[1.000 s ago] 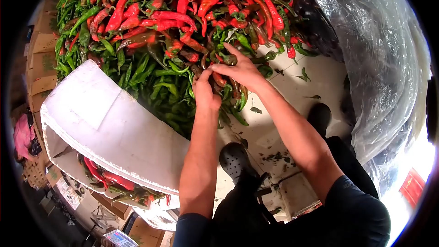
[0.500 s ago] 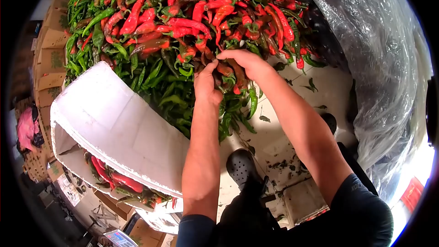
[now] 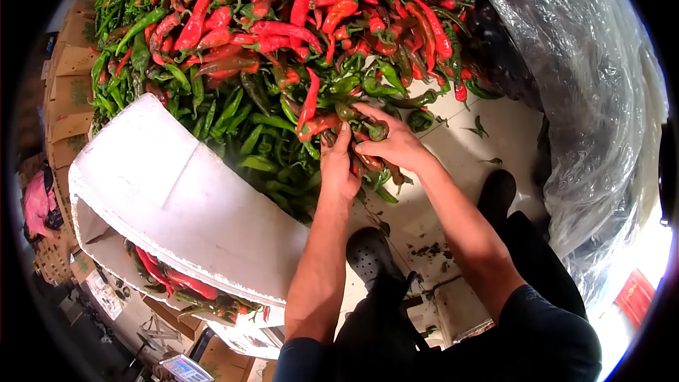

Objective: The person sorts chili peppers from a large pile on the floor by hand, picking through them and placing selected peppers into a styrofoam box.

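Note:
A large heap of chili peppers (image 3: 283, 32), red, green and brownish, fills the upper middle of the head view. At its lower right edge my left hand (image 3: 339, 165) and my right hand (image 3: 397, 143) are close together, both closed around a bunch of peppers (image 3: 362, 150). These are mostly dark red-brown and green. A bright red pepper (image 3: 310, 102) stands up just beyond my left hand. My fingertips are partly hidden among the peppers. Below the bunch, a few green peppers (image 3: 382, 192) hang or lie near the tiled floor.
A white foam box (image 3: 177, 191) tilts at the left with red and dark peppers inside. Clear plastic sheeting (image 3: 580, 99) hangs on the right. Cardboard boxes (image 3: 71, 110) are stacked far left, with a lit scale display (image 3: 185, 368) below. Leaf scraps litter the floor (image 3: 460, 127).
Both hands have drawn back toward me and away from the heap, with the bunch of peppers between them. More green peppers show where they were. One foot has come further into view.

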Motion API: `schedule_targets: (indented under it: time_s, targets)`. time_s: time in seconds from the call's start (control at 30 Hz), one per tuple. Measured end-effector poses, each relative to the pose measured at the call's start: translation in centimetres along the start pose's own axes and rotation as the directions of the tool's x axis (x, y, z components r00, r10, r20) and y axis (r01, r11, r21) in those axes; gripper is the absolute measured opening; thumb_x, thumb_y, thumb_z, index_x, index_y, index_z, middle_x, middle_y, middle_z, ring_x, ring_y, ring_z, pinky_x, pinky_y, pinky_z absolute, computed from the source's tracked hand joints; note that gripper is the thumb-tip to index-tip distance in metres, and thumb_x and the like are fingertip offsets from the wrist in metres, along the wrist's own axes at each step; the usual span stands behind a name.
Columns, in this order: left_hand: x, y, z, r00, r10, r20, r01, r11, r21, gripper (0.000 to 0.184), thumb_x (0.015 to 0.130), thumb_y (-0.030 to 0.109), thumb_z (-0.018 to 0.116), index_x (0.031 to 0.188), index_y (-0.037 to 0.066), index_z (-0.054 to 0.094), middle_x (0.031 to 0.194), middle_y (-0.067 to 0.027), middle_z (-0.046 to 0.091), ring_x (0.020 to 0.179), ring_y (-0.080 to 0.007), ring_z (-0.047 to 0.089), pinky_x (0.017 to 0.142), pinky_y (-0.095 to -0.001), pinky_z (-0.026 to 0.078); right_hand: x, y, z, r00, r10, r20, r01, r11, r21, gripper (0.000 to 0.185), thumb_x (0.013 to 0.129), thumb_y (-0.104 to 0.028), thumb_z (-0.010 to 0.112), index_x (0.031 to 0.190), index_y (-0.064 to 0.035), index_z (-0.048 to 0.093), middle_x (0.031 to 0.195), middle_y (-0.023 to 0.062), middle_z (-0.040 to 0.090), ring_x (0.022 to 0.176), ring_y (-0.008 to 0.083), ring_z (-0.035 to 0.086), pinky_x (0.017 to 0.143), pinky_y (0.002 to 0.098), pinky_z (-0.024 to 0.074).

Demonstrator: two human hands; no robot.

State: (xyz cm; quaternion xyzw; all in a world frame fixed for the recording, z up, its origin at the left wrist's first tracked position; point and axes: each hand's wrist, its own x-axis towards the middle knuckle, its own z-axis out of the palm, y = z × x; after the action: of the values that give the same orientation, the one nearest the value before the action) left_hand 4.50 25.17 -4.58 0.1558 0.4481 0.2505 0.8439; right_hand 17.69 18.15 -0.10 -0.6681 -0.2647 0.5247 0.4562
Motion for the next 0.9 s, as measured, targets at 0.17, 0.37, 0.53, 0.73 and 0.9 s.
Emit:
schedule_targets:
  time_s: [0.17, 0.37, 0.53, 0.73, 0.9]
  targets:
    - [-2.9, -0.4, 0.6, 0.996, 0.033, 0.081, -0.036, 0.998, 0.045, 0.038, 0.098, 0.018, 0.066, 0.133, 0.016, 0.051, 0.117, -0.0029, 0.063, 0.108, -0.0204, 0.062, 0.091, -0.0395, 0.054, -3.3, -1.1, 0.4, 0.999, 0.012, -0.039, -0.013, 1.000, -0.018, 0.078, 0.078, -0.009, 0.073, 0.150, -0.0104, 0.043, 0.117, 0.0143, 0.068, 0.103, 0.0182, 0.065, 0.090, 0.0329, 0.0531]
    - [-5.6, -0.5, 1.2, 0.978, 0.152, 0.140, -0.176, 0.969, 0.174, 0.041, 0.094, 0.004, 0.065, 0.133, 0.004, 0.054, 0.125, -0.0067, 0.063, 0.113, -0.0200, 0.061, 0.096, -0.0366, 0.051, -5.6, 0.8, 1.8, 0.916, -0.337, -0.217, 0.311, 0.939, -0.144, 0.078, 0.078, -0.007, 0.073, 0.150, -0.0057, 0.041, 0.133, 0.0192, 0.061, 0.118, 0.0266, 0.063, 0.101, 0.0344, 0.0491]
    - [-10.8, 2.4, 2.3, 0.961, 0.233, 0.148, -0.265, 0.933, 0.245, 0.052, 0.092, 0.010, 0.069, 0.139, 0.003, 0.049, 0.127, -0.0076, 0.062, 0.115, -0.0199, 0.059, 0.099, -0.0347, 0.048, -8.6, -2.1, 3.9, 0.867, -0.436, -0.243, 0.378, 0.891, -0.250, 0.080, 0.074, -0.009, 0.075, 0.147, -0.0044, 0.043, 0.127, 0.0219, 0.060, 0.111, 0.0383, 0.064, 0.093, 0.0401, 0.0543]
    - [-17.8, 7.5, 2.5, 0.830, 0.510, 0.224, -0.554, 0.710, 0.435, 0.070, 0.089, 0.010, 0.068, 0.150, 0.007, 0.033, 0.132, -0.0067, 0.053, 0.117, -0.0195, 0.057, 0.097, -0.0341, 0.050, -13.1, -9.2, 8.6, 0.724, -0.641, -0.253, 0.490, 0.737, -0.465, 0.074, 0.073, -0.019, 0.082, 0.139, -0.0067, 0.049, 0.100, 0.0170, 0.062, 0.075, 0.0378, 0.067, 0.063, 0.0440, 0.0573]
    - [-28.0, 13.3, 1.7, 0.797, 0.604, -0.018, -0.567, 0.759, 0.320, 0.065, 0.085, -0.004, 0.058, 0.147, -0.001, 0.039, 0.135, -0.0113, 0.056, 0.111, -0.0191, 0.060, 0.089, -0.0294, 0.052, -17.7, -16.7, 14.5, 0.784, -0.615, -0.077, 0.556, 0.753, -0.351, 0.071, 0.078, -0.025, 0.080, 0.139, -0.0063, 0.049, 0.100, 0.0175, 0.061, 0.074, 0.0387, 0.067, 0.062, 0.0448, 0.0571]
